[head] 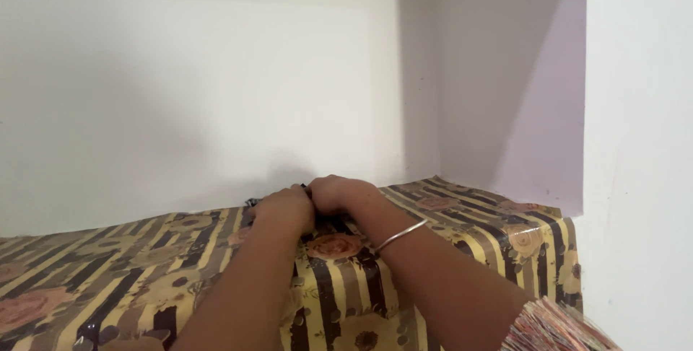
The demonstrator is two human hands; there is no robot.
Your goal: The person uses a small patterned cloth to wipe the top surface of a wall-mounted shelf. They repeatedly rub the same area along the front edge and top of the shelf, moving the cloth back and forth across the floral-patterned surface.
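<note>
Head view: both hands, left hand (285, 207) and right hand (339, 194), fingers apparently clenched on glossy striped floral cover (144, 264).

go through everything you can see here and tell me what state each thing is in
Left hand: fingers curled shut, pressed on a small dark item at the wall, mostly hidden.
Right hand: fingers curled, touching the left.
Thin silver metal bangle: worn on the right wrist.
Glossy yellow-and-black striped floral cover: spread flat over the ledge, draped over its front.

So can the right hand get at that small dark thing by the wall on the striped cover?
Probably yes: the right hand already rests against the dark thing beside the left hand, nothing between them on the striped floral cover.
</note>
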